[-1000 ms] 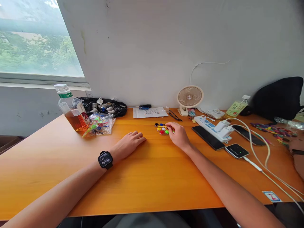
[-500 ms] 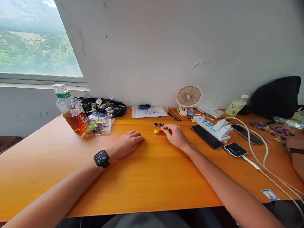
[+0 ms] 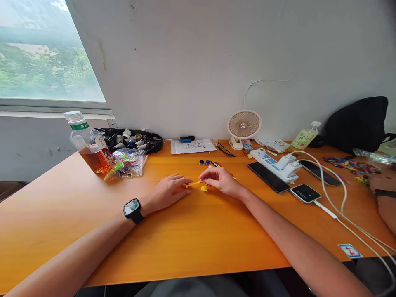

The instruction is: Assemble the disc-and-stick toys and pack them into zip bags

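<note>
Yellow stick (image 3: 194,183), just one: right hand (image 3: 224,182) pinches it, left hand (image 3: 168,191) at its tip, grip unclear; one yellow disc (image 3: 204,188) beside.

Beige fan (image 3: 244,124), white power strip (image 3: 266,161), amber-filled bottle (image 3: 94,155), screwdriver (image 3: 187,140)

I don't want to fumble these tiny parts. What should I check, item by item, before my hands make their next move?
1. Right hand at the yellow stick: ok, fingertips at its right end.
2. Left hand firmly gripping the other end: cannot tell; fingers are there, but the grip is unclear.
3. Yellow round piece within easy reach: ok, between the hands, just nearer you than the stick.
4. Yellow round piece in hand: not ok, neither hand holds it.
5. Bottle and black phone apart from both hands: ok.
</note>
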Demonstrator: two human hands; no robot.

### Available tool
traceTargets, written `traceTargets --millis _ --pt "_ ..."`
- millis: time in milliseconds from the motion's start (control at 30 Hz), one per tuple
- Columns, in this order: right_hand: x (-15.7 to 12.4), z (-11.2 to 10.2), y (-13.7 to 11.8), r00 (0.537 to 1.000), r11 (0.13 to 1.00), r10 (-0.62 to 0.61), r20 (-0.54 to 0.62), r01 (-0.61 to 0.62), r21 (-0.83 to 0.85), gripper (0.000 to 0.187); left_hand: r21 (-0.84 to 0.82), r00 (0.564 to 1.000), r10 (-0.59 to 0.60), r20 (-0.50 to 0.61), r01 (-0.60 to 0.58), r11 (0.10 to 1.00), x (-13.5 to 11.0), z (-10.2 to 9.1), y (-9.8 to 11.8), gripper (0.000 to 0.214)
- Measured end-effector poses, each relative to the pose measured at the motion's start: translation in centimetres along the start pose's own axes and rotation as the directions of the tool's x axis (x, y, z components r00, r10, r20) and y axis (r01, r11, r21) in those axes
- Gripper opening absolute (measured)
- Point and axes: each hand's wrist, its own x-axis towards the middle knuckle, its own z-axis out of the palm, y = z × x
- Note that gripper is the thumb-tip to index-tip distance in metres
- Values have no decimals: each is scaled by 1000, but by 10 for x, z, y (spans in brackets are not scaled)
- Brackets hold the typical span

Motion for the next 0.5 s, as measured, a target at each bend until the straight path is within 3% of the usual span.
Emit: traceTargets --millis 200,333,500 --pt "-3 4 1 994 990 85 67 -92 105 27 -80 998 -64 -12 63 995 0 0 -1 26" --pt "-4 16 1 991 964 106 87 -124 234 31 -73 999 -41 -20 40 997 -1 -5 1 26" --pt "-4 35 -3 993 908 117 14 -112 403 36 -100 992 -68 -110 57 993 -1 -9 -4 27"
